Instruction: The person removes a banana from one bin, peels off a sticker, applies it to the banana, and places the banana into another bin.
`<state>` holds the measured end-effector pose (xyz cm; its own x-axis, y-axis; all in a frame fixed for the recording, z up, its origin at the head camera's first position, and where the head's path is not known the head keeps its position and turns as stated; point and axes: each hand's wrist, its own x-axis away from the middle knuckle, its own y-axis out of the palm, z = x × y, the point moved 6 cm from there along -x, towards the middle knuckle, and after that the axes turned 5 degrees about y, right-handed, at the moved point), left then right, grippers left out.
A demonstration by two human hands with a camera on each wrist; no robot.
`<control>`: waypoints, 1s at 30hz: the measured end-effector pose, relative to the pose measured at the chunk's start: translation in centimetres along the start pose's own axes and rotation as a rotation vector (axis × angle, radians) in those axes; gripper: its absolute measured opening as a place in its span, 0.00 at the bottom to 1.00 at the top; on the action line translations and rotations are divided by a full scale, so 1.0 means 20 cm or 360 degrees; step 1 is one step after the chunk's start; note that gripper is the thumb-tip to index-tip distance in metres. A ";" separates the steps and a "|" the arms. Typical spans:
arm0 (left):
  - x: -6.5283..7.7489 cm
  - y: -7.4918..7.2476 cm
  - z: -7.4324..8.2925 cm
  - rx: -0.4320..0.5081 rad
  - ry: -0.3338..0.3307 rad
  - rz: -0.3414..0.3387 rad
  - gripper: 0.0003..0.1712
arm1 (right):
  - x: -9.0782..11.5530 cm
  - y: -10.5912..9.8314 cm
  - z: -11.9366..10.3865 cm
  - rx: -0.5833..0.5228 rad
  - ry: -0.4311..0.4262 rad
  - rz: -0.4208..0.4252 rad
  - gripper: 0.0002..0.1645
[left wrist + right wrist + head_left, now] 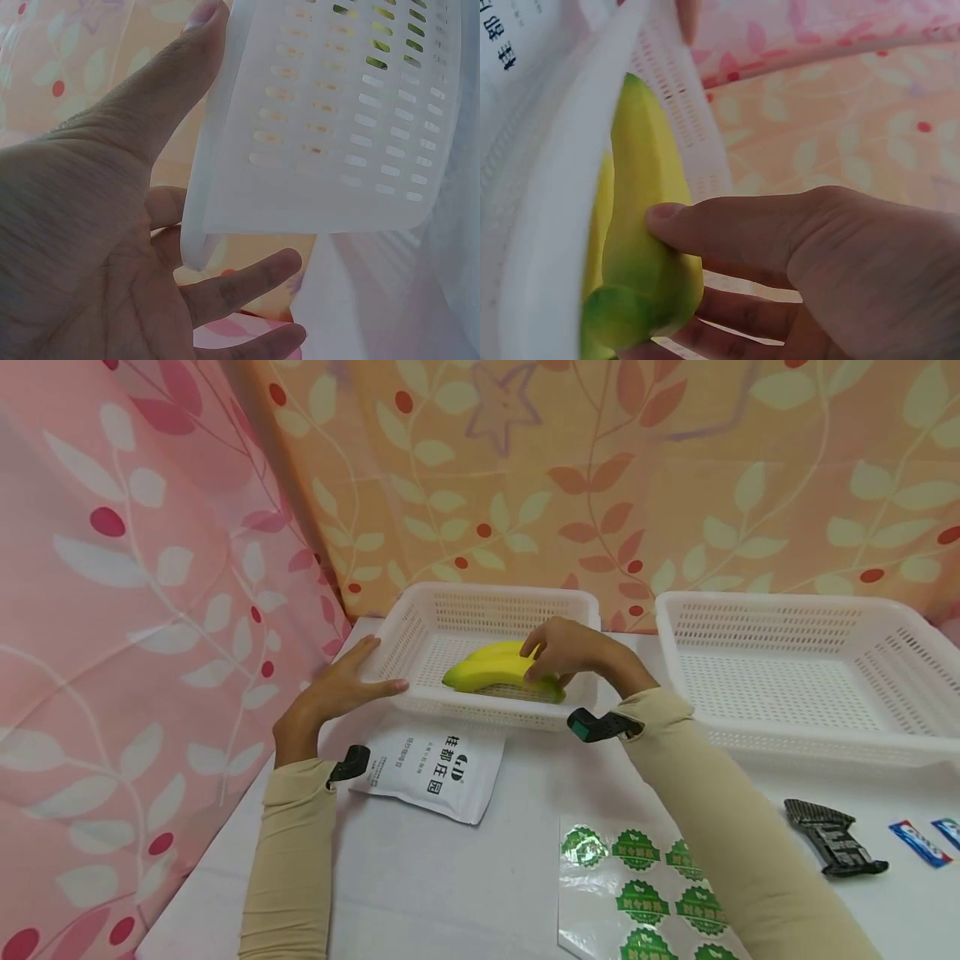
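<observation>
A bunch of yellow bananas [491, 668] with green ends is inside the left white plastic basket [495, 714], seen up close in the right wrist view. My right hand [572, 647] grips it near one green end, thumb on one side and fingers reaching round the other. At the basket's front left corner is my left hand [341, 683], fingers spread and fairly straight. Its thumb lies along the rim in the left wrist view, while the other fingers extend past the basket's outside [322, 202].
A white pouch [438, 768] with dark lettering lies before the left basket. Another white basket [810, 727] stands to the right. Nearer are a sheet of green round stickers [637, 902], a black wrapped packet [834, 839] and small blue-and-white packets [920, 843]. Patterned cloth [600, 485] hangs behind.
</observation>
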<state>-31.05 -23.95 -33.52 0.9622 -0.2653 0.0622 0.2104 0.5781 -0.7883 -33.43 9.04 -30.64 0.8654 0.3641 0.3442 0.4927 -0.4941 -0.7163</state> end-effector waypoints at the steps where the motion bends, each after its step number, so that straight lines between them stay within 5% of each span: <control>1: 0.00 0.00 0.00 -0.0001 -0.0002 -0.0005 0.68 | 0.03 -0.02 0.00 -0.0014 -0.0025 0.0026 0.32; 12: -0.01 0.01 0.00 0.0006 -0.0010 -0.0014 0.69 | 0.48 -0.14 0.07 0.0025 -0.0299 0.0281 0.27; 20: -0.01 -0.01 -0.01 0.0017 0.0013 -0.0013 0.70 | 0.75 -0.04 0.30 0.0014 -0.0255 0.0376 0.28; 30: 0.00 0.00 -0.01 0.0012 -0.0012 -0.0037 0.71 | 0.87 0.14 0.54 0.0040 -0.0187 0.0397 0.31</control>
<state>-31.16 -24.08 -33.77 0.9582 -0.2731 0.0853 0.2342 0.5775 -0.7821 -17.92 22.50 -33.28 0.9426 0.3235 0.0833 0.2619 -0.5610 -0.7853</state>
